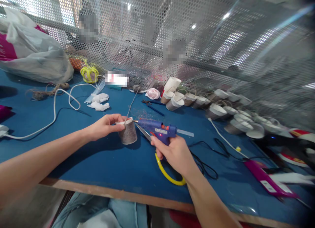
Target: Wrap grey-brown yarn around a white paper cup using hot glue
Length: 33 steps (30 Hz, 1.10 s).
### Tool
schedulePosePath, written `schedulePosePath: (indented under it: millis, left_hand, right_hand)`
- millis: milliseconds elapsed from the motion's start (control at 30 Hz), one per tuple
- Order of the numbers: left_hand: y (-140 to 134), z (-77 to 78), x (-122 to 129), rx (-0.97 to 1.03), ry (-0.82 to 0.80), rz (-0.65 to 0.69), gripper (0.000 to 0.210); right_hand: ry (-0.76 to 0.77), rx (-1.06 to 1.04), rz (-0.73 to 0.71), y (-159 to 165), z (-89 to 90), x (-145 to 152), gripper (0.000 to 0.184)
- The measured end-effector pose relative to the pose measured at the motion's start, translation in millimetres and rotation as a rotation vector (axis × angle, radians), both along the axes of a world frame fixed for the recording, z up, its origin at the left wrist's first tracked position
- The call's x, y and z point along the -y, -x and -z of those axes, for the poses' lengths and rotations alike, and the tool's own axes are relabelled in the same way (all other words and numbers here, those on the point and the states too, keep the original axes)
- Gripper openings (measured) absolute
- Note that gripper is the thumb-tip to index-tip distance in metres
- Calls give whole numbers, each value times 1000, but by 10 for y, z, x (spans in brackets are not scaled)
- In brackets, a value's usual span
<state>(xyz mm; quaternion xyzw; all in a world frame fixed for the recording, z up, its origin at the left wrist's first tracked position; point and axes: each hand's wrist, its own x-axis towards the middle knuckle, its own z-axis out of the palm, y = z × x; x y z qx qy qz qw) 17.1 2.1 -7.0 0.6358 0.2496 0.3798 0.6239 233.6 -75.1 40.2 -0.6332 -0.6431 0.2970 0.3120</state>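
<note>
My left hand (pixel 112 124) is closed on the rim of a small paper cup (pixel 128 133) wrapped in grey-brown cord. A strand of twine (pixel 131 105) runs from the cup's rim back to a small ball of twine (pixel 136 88). My right hand (pixel 172 151) grips a blue hot glue gun (pixel 157 127), its red light lit and a clear glue stick poking out at the rear. The gun's nozzle is at the cup's rim; whether it touches I cannot tell. Scissors with yellow handles (pixel 167 175) lie under my right hand, partly hidden by it.
Several wrapped cups with twine handles (pixel 218 110) stand at the back right by a perforated metal screen (pixel 137 34). Blue-handled pliers (pixel 155 108) lie mid-table. A white cable (pixel 54 106) crosses the left; a purple power strip (pixel 268 182) lies right. A plastic bag (pixel 36 54) sits far left.
</note>
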Motion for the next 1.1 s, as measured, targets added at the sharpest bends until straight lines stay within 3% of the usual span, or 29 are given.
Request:
schedulePosePath:
  millis: [1100]
  left_hand:
    - [-12, -39, 20, -10, 10, -5, 21]
  right_hand:
    - [-35, 38, -28, 64, -41, 76, 25]
